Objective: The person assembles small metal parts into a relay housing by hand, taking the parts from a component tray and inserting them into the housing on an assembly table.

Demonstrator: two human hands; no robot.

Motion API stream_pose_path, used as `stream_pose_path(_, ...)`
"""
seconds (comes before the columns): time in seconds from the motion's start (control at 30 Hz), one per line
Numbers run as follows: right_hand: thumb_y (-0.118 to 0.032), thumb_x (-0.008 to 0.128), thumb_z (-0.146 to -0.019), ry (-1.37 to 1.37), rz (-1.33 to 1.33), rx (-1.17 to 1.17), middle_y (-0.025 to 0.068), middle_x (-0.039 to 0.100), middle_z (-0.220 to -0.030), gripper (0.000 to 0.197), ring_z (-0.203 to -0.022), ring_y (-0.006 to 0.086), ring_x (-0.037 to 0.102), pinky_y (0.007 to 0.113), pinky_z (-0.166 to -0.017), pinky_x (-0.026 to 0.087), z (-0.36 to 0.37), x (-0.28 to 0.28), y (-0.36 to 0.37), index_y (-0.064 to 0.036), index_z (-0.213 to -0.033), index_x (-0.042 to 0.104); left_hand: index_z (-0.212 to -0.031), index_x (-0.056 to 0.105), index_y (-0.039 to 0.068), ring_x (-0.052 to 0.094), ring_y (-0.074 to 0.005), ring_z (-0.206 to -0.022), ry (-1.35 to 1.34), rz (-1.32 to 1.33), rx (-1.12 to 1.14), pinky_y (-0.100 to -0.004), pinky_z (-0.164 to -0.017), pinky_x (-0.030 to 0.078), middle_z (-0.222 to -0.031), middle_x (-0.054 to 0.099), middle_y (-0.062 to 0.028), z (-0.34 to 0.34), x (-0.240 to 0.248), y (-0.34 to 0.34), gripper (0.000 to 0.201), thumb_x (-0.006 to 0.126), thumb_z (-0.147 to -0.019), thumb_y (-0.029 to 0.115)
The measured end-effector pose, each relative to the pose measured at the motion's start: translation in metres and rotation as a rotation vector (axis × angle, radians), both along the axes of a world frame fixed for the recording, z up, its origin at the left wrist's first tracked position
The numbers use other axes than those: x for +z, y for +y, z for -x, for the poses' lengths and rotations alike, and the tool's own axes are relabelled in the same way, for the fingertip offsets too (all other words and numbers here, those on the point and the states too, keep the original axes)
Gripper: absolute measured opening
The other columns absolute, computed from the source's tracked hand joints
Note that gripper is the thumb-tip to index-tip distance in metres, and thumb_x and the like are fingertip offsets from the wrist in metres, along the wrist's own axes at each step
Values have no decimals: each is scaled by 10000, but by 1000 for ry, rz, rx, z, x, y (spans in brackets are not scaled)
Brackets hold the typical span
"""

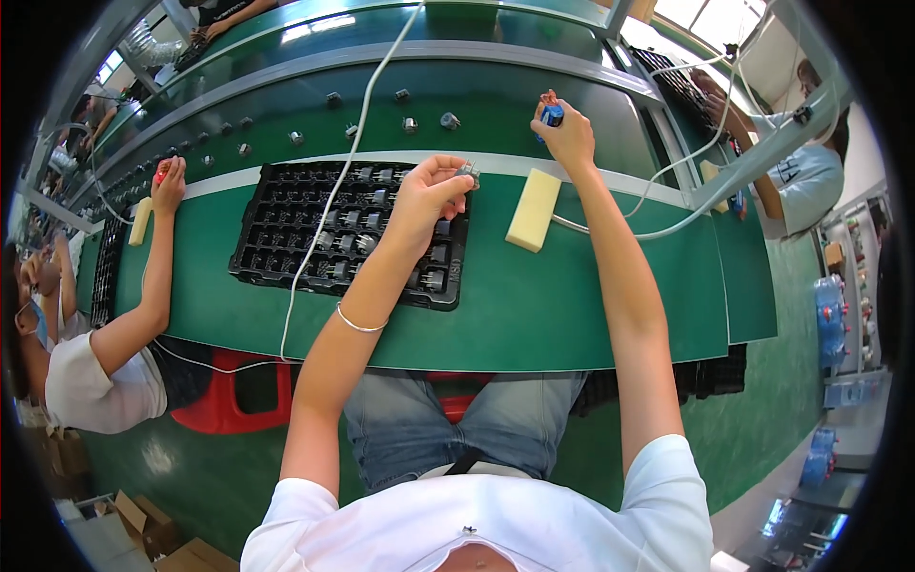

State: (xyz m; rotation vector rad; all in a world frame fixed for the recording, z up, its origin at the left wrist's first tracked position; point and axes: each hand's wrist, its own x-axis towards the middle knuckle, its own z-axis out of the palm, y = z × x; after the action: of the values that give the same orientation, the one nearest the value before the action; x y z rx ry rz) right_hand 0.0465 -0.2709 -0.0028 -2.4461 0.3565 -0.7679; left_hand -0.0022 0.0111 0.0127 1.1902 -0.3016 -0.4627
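Note:
My left hand (431,195) is closed with its fingertips round a small grey metal component with pins (469,172), above the right edge of the black compartment tray (250,234). Many of the tray's pockets hold similar dark and silver components. Farther right, over the strip along the belt, my right hand (570,138) grips a small blue-and-orange object (552,114); the fingers hide part of it, so its kind cannot be made out. A pale yellow foam block (534,210) lies on the green table between my forearms.
Several small components (410,125) stand along the green conveyor belt (496,105) beyond the table. A white cable (329,205) hangs across the tray; another (648,234) runs right from near the foam. Co-workers sit left (105,377) and right (801,172), beside metal frame posts.

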Motion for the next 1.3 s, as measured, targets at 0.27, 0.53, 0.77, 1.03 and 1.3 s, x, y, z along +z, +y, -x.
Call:
stream_pose_path(0.27,-319,752,-726,100,41,76,158,706,-825,391,-762,293,692,407,-730,538,-7,12,-8,-50,-1006,707,-1088,612,-14,566,-51,-648,-76,-10,26,-191,-544,417,-887,685,-36,-3,2,2,288,722,-838,77)
stream_pose_path(0.53,-196,729,-867,79,-898,530,0,647,-818,291,-618,39,567,188,-498,405,92,48,76,-23,-1091,661,-1003,627,22,611,-41,-719,-307,-129,34,-184,-580,455,-890,690,-21,12,14,-3,234,758,-819,82)
stream_pose_path(0.77,-172,707,-906,188,-1120,564,35,680,-955,318,-718,58,626,189,-554,467,109,23,76,-21,-1172,619,-978,634,19,606,-51,-682,-280,-191,-34,-189,-565,452,-874,690,-23,16,15,-8,222,767,-809,77)
stream_pose_path(1.03,-217,655,-940,268,-1351,744,42,684,-993,339,-760,70,640,196,-608,477,133,27,59,-12,-1204,598,-949,621,34,613,-59,-741,-434,-315,-163,-213,-629,472,-829,684,-16,-5,20,12,241,790,-799,119)
stream_pose_path(1.3,-214,785,-814,-97,-379,196,56,666,-916,474,-791,97,617,245,-723,520,144,10,32,76,-1151,618,-810,658,42,696,-356,-845,-658,-1560,568,-461,-715,532,-863,717,-160,-74,7,89,527,703,-789,567)
